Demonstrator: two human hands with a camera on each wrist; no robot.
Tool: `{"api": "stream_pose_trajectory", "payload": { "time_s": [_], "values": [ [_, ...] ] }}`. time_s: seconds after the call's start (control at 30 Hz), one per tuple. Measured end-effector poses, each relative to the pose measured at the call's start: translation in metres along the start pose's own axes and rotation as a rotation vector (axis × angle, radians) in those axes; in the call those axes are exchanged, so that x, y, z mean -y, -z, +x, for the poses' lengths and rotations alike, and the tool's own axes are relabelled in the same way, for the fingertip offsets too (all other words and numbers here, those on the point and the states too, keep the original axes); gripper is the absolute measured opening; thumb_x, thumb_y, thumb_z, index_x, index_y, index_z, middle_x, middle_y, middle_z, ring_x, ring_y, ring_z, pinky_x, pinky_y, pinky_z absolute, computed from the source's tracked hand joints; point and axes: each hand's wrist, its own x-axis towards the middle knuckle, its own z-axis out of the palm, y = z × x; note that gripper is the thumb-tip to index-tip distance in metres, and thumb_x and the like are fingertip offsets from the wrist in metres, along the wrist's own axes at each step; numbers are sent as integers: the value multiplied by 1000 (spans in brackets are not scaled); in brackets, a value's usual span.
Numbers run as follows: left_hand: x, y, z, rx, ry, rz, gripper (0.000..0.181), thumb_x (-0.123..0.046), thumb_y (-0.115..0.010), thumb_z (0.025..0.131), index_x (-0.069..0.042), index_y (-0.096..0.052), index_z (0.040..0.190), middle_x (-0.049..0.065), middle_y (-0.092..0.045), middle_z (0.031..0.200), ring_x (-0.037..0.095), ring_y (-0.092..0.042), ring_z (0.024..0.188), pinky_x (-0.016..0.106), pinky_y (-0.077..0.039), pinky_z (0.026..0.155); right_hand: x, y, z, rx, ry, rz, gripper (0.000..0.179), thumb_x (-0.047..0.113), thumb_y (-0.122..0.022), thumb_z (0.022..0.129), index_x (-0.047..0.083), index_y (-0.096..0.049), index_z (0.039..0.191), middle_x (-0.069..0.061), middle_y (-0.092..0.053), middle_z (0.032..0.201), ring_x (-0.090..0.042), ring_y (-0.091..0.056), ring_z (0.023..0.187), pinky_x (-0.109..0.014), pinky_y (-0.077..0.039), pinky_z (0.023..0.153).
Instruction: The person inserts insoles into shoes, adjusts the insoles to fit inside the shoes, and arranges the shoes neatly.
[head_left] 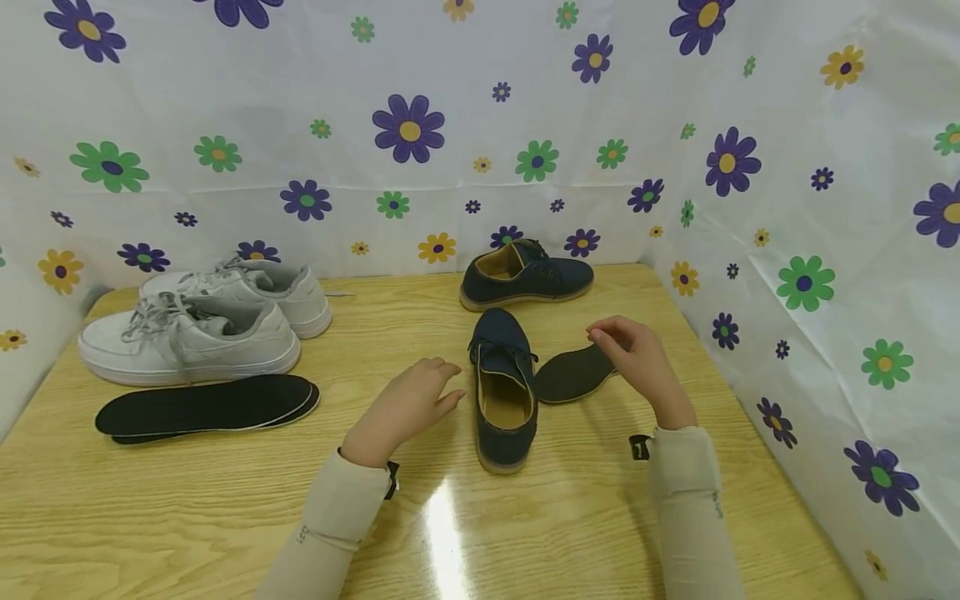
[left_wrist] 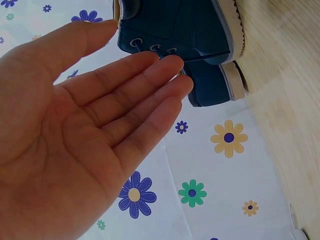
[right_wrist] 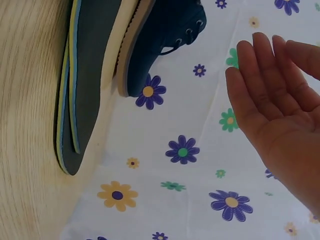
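Note:
In the head view a navy lace-up shoe (head_left: pixel 506 446) stands on the table, toe pointing away, its tan inside showing. Just left of it my left hand (head_left: pixel 405 408) hovers with relaxed fingers and nothing in them. The left wrist view shows that palm (left_wrist: pixel 85 135) bare, its fingertips overlapping the navy shoe (left_wrist: pixel 172 25). My right hand (head_left: pixel 641 362) hangs over the right end of a dark insole (head_left: pixel 573 375), fingers loosely bent. Seen from the right wrist, this hand (right_wrist: pixel 280 100) holds nothing, and two stacked insoles (right_wrist: pixel 95 65) with blue and yellow edges lie off to the side.
The other navy shoe (head_left: pixel 558 279) sits sideways at the back by the flowered cloth (head_left: pixel 450 200). White sneakers (head_left: pixel 195 346) stand at the left, with black insoles (head_left: pixel 210 404) stacked in front. Cloth also rises along the table's right side.

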Motion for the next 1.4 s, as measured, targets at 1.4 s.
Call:
{"api": "stream_pose_trajectory", "payload": {
  "time_s": [1.4],
  "values": [
    [2, 3, -2, -1, 18, -14, 38, -20, -63, 95, 5, -60, 124, 20, -61, 121, 35, -57, 114, 44, -47, 94, -51, 49, 33, 89, -355, -238, 37, 15, -43, 102, -10, -53, 128, -31, -53, 127, -45, -50, 115, -55, -44, 93]
  ]
}}
